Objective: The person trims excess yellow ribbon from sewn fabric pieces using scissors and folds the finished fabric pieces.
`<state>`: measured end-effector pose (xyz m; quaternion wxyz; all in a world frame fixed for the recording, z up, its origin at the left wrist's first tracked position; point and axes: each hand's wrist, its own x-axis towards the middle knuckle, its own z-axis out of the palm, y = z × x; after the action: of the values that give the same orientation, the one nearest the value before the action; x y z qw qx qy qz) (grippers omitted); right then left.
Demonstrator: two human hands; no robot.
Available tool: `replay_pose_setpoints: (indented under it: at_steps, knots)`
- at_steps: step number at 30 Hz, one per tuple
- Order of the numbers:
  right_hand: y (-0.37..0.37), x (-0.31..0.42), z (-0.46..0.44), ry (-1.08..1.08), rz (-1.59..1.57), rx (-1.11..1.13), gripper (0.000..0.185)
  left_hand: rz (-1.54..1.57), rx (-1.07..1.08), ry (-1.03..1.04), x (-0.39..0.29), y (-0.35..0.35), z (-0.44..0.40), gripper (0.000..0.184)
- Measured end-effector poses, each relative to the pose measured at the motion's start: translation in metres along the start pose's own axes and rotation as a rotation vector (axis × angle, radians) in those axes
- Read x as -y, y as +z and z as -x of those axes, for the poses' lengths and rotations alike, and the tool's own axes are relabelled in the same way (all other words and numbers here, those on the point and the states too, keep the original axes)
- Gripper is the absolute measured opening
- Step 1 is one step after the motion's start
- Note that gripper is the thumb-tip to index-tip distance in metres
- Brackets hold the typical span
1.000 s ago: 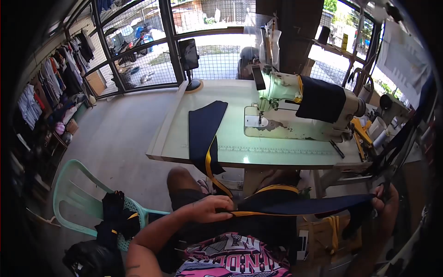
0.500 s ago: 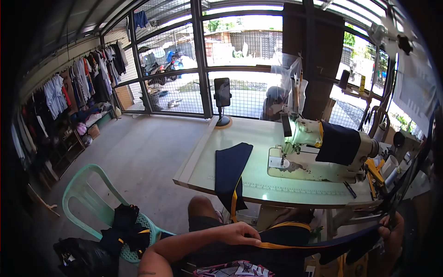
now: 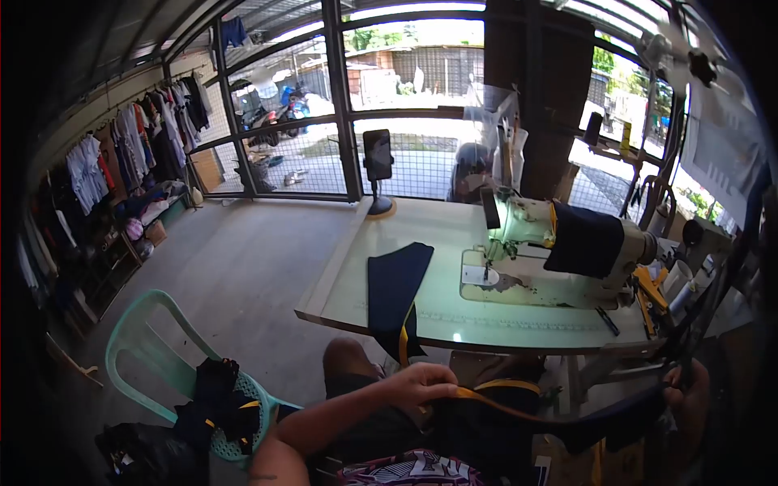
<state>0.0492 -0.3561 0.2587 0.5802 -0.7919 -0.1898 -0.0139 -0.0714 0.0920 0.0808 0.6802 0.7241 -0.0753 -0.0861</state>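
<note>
A dark navy fabric piece (image 3: 620, 417) with a yellow-orange edge hangs across my lap, one end in each hand. My left hand (image 3: 425, 384) pinches its trimmed edge near the table's front. On the far right, my right hand (image 3: 686, 387) grips the other end, partly lost in shadow. Between my hands the trimmed edge dips in a shallow curve. Another navy piece (image 3: 395, 283) lies on the table, its yellow-trimmed end drooping over the front edge close to my left hand.
A sewing machine (image 3: 523, 220), draped with navy cloth (image 3: 585, 239), stands on the table (image 3: 340, 304). A phone on a stand (image 3: 378, 158) is at the back. Scissors or a similar small dark tool (image 3: 607, 321) lie at right. A green chair (image 3: 154, 356) holds dark fabric.
My left hand has risen a little with the trimmed edge, which now sags more between my hands. My right hand keeps its grip. The view has shifted slightly.
</note>
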Motion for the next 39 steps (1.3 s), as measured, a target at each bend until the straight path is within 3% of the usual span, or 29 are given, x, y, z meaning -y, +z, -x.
replay_pose_setpoints:
  at_steps: [2,3,5,8,9,11,18,21,24,26,29,39]
  knots:
    - [0.023,0.011,0.013,0.018,-0.053,-0.11,0.035,0.011,-0.111,-0.009,-0.016,-0.007,0.007,0.012]
    - [0.03,0.01,0.016,0.035,-0.092,-0.158,0.036,-0.166,-0.193,0.018,-0.035,-0.009,0.013,0.013]
    - [0.013,-0.012,0.017,0.124,-0.056,0.016,0.028,-0.151,-0.154,-0.068,-0.039,-0.022,0.029,0.014]
    - [0.0,-0.07,0.022,0.204,-0.114,0.221,0.024,-0.584,-0.107,0.055,-0.064,-0.026,0.048,0.014]
    - [-0.001,-0.07,0.026,0.218,-0.11,0.214,0.024,-0.576,-0.093,0.052,-0.067,-0.027,0.056,0.014]
    - [0.005,-0.069,0.031,0.311,-0.211,0.413,0.023,-0.578,-0.059,0.098,-0.076,-0.03,0.071,0.015]
    - [0.023,-0.078,0.021,0.259,-0.205,0.444,0.023,-0.587,-0.262,0.048,-0.101,-0.032,0.083,0.016]
    - [0.051,-0.119,-0.001,0.229,-0.094,0.461,0.02,-0.726,-0.284,0.031,-0.046,-0.05,0.063,0.016]
    - [0.081,-0.191,-0.011,0.185,0.013,0.457,0.018,-0.712,-0.27,-0.027,0.009,-0.051,0.04,0.021]
    - [0.1,-0.235,-0.016,0.178,0.191,0.43,0.018,-0.712,-0.252,-0.179,0.049,-0.056,0.028,0.026]
    - [0.117,-0.279,-0.025,0.116,0.212,0.392,0.02,-0.68,-0.276,-0.2,0.075,-0.059,0.009,0.029]
    - [0.126,-0.302,-0.042,0.061,0.205,0.281,0.023,-0.599,-0.368,-0.286,0.101,-0.063,-0.005,0.039]
